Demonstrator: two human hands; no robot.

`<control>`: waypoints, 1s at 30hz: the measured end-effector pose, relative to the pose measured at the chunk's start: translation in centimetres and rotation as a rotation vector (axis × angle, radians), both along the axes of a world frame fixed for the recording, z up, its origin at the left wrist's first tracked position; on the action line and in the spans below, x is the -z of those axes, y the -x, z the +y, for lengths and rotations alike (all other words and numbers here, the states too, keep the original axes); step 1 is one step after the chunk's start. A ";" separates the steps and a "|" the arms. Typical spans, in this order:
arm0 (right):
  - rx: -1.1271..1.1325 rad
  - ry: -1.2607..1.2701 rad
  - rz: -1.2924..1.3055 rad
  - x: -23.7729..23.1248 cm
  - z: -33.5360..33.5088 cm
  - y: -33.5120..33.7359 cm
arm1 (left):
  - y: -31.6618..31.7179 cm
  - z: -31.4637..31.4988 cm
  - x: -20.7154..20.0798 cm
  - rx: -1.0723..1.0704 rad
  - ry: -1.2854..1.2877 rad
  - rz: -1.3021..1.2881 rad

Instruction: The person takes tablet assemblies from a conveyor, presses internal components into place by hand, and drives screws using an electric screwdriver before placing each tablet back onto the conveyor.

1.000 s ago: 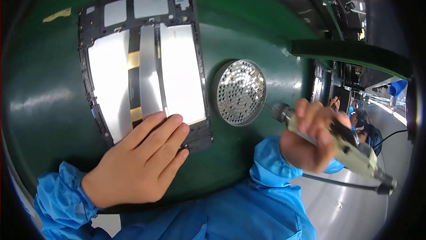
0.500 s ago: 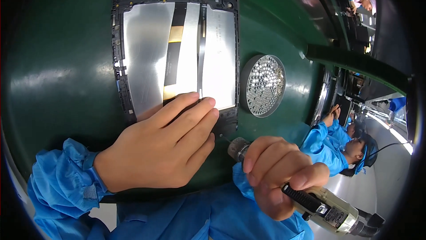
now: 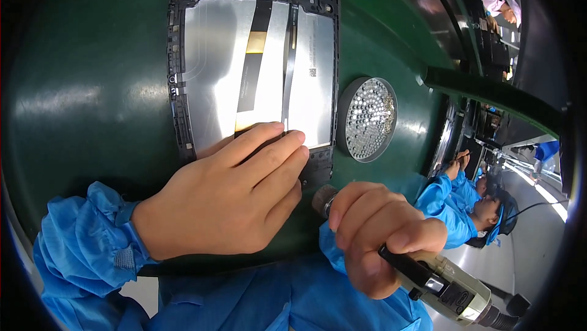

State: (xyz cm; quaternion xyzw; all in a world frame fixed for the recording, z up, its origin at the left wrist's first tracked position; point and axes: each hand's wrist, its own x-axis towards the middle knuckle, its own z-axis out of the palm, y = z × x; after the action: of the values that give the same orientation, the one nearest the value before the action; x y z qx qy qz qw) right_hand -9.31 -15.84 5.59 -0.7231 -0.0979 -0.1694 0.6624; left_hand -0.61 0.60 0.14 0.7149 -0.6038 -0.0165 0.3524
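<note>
I'm watching a device frame point(image 3: 217, 68).
Left hand point(image 3: 226, 196) flat, open on its near end; right hand point(image 3: 376, 236) gripping a screwdriver point(image 3: 449, 291) nearby.

Table point(image 3: 92, 68): green
Device point(image 3: 269, 55): black edges, silver middle
Strip point(image 3: 248, 80): black, gold-banded
Dish point(image 3: 344, 120): grey, dotted silver-and-black inside
Driver point(image 3: 449, 276): cream and black
Sleeves point(image 3: 92, 233): blue

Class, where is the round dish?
In the head view, the dish stands right of centre, just right of the black-framed panel and beyond the right hand.
</note>
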 end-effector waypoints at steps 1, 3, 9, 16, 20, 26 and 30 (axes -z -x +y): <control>-0.015 -0.004 0.002 0.0 -0.1 -0.1 | 0.0 0.0 0.0 0.000 0.002 -0.004; -0.001 -0.057 0.001 0.0 0.0 0.2 | 0.0 -0.1 0.0 -0.001 0.004 -0.011; 0.004 -0.015 -0.028 0.4 0.2 -0.1 | 0.1 0.1 0.0 -0.005 0.002 -0.015; 0.073 -0.026 -0.013 0.0 0.8 0.3 | 0.1 0.2 0.4 0.001 0.032 -0.013; 0.078 -0.082 -0.077 -0.5 0.5 0.3 | 0.1 0.4 0.4 -0.001 0.045 -0.024; 0.058 -0.096 -0.063 -0.2 0.6 0.0 | 0.0 0.6 0.4 -0.003 0.049 -0.019; 0.073 -0.070 -0.051 -0.2 0.8 0.0 | 0.0 0.4 0.4 -0.003 0.045 -0.025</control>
State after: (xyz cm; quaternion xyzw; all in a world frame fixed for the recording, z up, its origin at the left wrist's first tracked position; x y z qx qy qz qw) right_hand -9.29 -15.00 5.77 -0.6982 -0.0824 -0.2153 0.6778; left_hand -0.57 0.98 -0.31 0.7079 -0.6072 0.0065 0.3607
